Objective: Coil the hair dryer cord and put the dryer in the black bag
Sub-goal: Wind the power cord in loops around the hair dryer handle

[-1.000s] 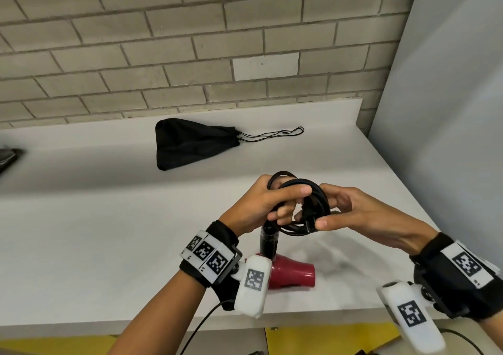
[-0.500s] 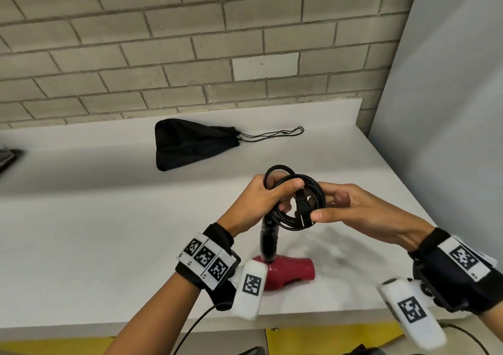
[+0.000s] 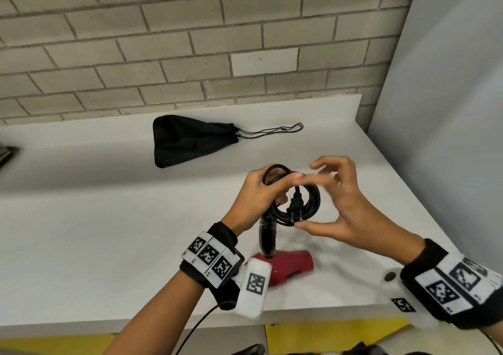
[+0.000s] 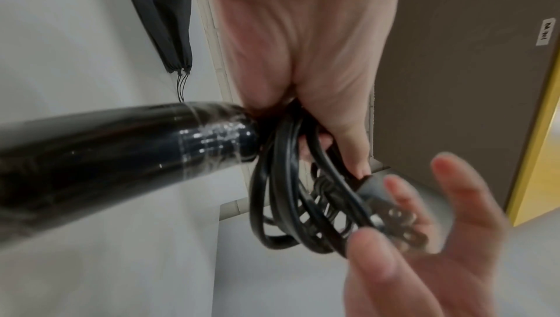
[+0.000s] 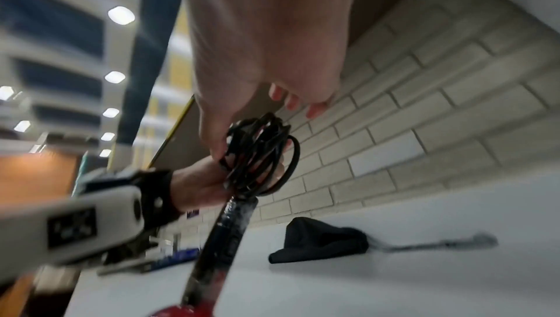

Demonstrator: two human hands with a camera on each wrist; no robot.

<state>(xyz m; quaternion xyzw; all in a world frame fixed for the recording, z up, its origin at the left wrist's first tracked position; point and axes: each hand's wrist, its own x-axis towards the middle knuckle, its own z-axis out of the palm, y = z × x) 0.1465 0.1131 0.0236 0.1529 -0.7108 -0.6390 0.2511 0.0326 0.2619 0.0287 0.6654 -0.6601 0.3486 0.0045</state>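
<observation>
The red hair dryer (image 3: 290, 267) stands on the white counter with its black handle (image 3: 268, 237) pointing up. My left hand (image 3: 285, 188) grips the coiled black cord (image 3: 313, 205) above the handle, thumb over the loops. The plug (image 3: 296, 207) hangs inside the coil. My right hand (image 3: 315, 196) cups the coil without holding it, its fingers (image 3: 330, 164) spread above and the thumb just under the prongs. In the left wrist view the plug (image 4: 391, 214) lies between the right hand's parted fingers (image 4: 448, 173). The black bag (image 3: 185, 142) lies flat farther back, mouth drawn tight.
The bag's drawstrings (image 3: 272, 131) trail right across the counter (image 3: 81, 232). A brick wall (image 3: 190, 55) runs behind it and a grey panel (image 3: 441, 137) closes the right side. A dark object (image 3: 5, 153) sits at the far left edge. The counter's front edge is near my wrists.
My right hand pinched the coil and plug before; now its fingers have spread and let go. The left hand keeps its grip on the coil.
</observation>
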